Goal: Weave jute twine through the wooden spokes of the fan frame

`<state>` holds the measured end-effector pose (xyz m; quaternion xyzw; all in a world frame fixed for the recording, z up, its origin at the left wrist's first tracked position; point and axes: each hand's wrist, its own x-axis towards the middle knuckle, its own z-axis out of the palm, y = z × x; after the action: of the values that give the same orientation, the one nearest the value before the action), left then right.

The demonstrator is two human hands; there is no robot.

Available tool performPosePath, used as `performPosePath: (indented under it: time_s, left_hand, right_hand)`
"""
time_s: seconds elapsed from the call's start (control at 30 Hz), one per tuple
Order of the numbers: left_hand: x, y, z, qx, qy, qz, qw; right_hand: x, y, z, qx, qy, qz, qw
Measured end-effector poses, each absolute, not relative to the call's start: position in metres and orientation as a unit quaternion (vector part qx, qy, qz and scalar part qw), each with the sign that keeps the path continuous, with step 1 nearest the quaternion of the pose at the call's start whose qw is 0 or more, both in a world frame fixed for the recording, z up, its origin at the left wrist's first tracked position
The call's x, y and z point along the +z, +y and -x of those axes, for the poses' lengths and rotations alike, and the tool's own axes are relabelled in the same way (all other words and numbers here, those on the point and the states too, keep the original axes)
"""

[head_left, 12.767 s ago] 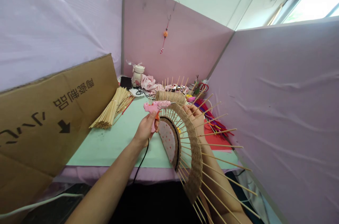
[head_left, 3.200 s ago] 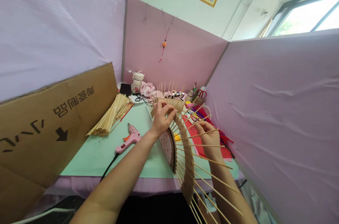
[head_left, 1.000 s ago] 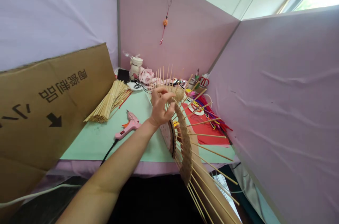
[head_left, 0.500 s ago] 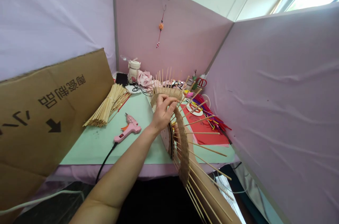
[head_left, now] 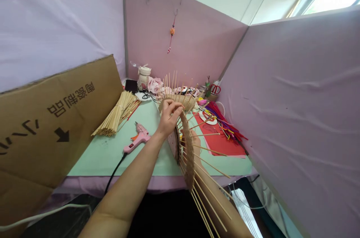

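Observation:
A half-woven basket [head_left: 189, 163] is held on its side over the table. Thin wooden sticks fan outward from its round, dark-edged base [head_left: 173, 144], and a band of brown twine is woven across them. My left hand [head_left: 168, 116] is closed at the upper edge of this band, thumb and fingers pinched together on the twine. Behind the sticks, on the basket's right side, my right hand [head_left: 196, 142] grips it; the band and sticks hide most of those fingers.
Left of the basket lie a pink hot glue gun [head_left: 139, 138] and a bundle of wooden sticks [head_left: 116, 114], beside a cardboard sheet [head_left: 70, 118]. Red paper [head_left: 225, 146], coloured pipe cleaners [head_left: 225, 121] and red-handled scissors [head_left: 215, 89] are at right. A lidded cup [head_left: 144, 76] stands behind.
The basket and both hands have shifted slightly left in view, and the basket has turned a little. My left hand keeps its pinch at the band's upper edge. The camera view has tilted slightly.

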<state>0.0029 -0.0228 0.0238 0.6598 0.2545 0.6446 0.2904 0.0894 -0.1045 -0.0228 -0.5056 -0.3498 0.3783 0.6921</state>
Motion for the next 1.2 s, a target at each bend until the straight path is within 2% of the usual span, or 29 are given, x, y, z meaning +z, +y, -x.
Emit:
performPosePath:
  time_s: [0.37, 0.67, 0.87, 0.97, 1.2]
  left_hand:
    - [0.026, -0.023, -0.001, 0.645, 0.239, -0.665, 0.291]
    - [0.027, -0.023, 0.000, 0.622, 0.257, -0.677, 0.299]
    - [0.029, -0.023, 0.002, 0.614, 0.259, -0.678, 0.311]
    - [0.030, -0.024, 0.002, 0.611, 0.264, -0.677, 0.314]
    - [0.032, -0.026, 0.003, 0.609, 0.269, -0.679, 0.311]
  right_hand:
    - [-0.014, -0.129, -0.118, 0.267, -0.350, 0.549, 0.710]
    - [-0.006, -0.139, -0.133, 0.272, -0.416, 0.535, 0.683]
    - [0.031, -0.153, -0.161, 0.322, -0.500, 0.524, 0.610]
    - [0.054, -0.158, -0.177, 0.341, -0.526, 0.498, 0.600]
    - [0.107, -0.146, -0.170, 0.281, -0.569, 0.490, 0.598]
